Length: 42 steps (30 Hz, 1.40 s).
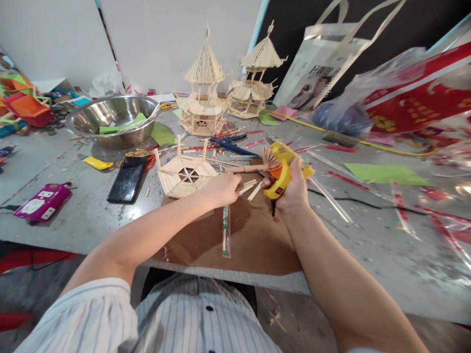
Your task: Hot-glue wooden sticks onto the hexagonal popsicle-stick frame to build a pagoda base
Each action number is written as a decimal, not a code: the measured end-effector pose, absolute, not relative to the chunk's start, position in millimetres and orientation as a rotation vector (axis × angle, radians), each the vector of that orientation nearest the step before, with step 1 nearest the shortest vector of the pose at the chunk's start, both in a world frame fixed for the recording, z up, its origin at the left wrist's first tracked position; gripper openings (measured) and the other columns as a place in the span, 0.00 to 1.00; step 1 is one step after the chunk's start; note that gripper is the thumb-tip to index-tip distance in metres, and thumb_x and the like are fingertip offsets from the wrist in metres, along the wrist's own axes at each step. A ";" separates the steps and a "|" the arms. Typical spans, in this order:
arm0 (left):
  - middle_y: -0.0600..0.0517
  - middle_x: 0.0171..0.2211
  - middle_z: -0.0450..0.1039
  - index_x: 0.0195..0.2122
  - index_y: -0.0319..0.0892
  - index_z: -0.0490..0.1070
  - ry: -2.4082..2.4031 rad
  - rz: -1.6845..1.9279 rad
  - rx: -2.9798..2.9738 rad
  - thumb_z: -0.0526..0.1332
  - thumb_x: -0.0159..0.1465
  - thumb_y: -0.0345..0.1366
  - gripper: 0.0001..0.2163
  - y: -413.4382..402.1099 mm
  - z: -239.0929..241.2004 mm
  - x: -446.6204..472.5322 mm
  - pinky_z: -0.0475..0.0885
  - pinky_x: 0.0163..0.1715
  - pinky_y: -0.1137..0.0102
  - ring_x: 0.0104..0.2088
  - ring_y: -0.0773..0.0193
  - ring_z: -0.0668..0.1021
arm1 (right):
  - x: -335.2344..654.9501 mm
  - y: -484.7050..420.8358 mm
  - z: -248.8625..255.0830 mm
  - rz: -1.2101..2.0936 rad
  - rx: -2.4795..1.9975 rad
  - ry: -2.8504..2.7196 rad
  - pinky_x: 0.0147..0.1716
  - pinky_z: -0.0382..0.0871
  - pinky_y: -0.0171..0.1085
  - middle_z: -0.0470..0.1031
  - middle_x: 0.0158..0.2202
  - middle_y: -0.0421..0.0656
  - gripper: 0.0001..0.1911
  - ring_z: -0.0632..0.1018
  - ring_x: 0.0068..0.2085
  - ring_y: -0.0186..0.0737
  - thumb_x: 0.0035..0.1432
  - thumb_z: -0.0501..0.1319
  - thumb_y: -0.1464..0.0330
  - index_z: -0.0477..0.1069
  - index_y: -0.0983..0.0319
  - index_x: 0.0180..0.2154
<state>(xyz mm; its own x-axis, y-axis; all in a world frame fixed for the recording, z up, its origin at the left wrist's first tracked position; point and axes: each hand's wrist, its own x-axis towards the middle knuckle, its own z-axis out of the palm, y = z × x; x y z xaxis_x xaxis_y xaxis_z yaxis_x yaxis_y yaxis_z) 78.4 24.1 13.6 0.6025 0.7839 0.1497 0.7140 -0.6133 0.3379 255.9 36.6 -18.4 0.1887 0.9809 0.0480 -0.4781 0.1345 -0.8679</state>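
My right hand (292,189) is closed around a yellow glue gun (284,165), its nozzle pointing left toward my other hand. My left hand (221,189) pinches a few short wooden sticks (249,187) over a brown board (235,235). Just left of that hand lies a flat hexagonal stick frame (184,174) with upright posts. A fan of sticks (268,157) lies behind the glue gun.
Two finished stick pagodas (204,93) (255,81) stand at the back. A steel bowl (112,117), black phone (127,180), pink device (43,202), blue scissors (231,144), green paper (382,172), plastic bags (405,93) and scattered red strips crowd the grey table (73,220).
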 end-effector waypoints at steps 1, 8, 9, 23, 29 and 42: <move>0.45 0.28 0.72 0.29 0.38 0.69 1.227 0.456 2.568 0.53 0.54 0.29 0.06 18.5 14.6 70.8 0.66 0.30 0.68 0.31 0.60 0.74 | 254.6 35.8 -18.7 1.220 -0.842 -0.772 0.13 0.63 0.32 0.71 0.22 0.38 0.24 0.69 0.15 0.30 0.46 0.56 0.45 0.65 0.60 0.26; 0.54 0.18 0.64 0.23 0.39 0.66 1.307 0.586 2.410 0.53 0.55 0.29 0.06 -15.5 13.1 17.9 0.56 0.22 0.73 0.20 0.71 0.64 | 244.3 30.6 -25.4 1.295 -0.870 -0.924 0.14 0.64 0.32 0.72 0.26 0.39 0.24 0.69 0.16 0.28 0.46 0.55 0.45 0.66 0.59 0.26; 0.55 0.18 0.62 0.22 0.39 0.65 1.328 0.614 2.380 0.53 0.56 0.30 0.07 -17.5 11.1 11.5 0.55 0.22 0.73 0.19 0.71 0.63 | 242.6 29.7 -26.2 1.303 -0.885 -0.929 0.14 0.64 0.32 0.72 0.26 0.39 0.24 0.69 0.16 0.28 0.46 0.55 0.45 0.66 0.60 0.26; 0.54 0.21 0.67 0.34 0.37 0.70 1.204 0.968 1.428 0.61 0.54 0.39 0.11 -5.0 -17.3 -14.1 0.65 0.21 0.74 0.19 0.71 0.69 | 220.1 7.0 -23.9 1.349 -0.959 -1.167 0.15 0.66 0.32 0.75 0.29 0.43 0.22 0.72 0.18 0.31 0.41 0.63 0.49 0.68 0.62 0.28; 0.54 0.26 0.72 0.35 0.37 0.69 0.992 1.164 0.962 0.67 0.47 0.35 0.15 1.4 -7.5 -21.9 0.69 0.24 0.74 0.21 0.72 0.73 | 218.0 1.1 -24.2 1.358 -0.959 -1.264 0.15 0.64 0.30 0.74 0.29 0.42 0.20 0.70 0.18 0.29 0.43 0.63 0.51 0.70 0.62 0.30; 0.54 0.27 0.71 0.28 0.37 0.69 1.184 1.212 1.348 0.66 0.49 0.37 0.10 0.8 -6.7 -22.5 0.68 0.28 0.74 0.25 0.73 0.71 | 217.4 -0.3 -33.3 1.341 -0.997 -1.368 0.14 0.63 0.31 0.75 0.27 0.42 0.19 0.68 0.18 0.29 0.43 0.64 0.53 0.72 0.61 0.31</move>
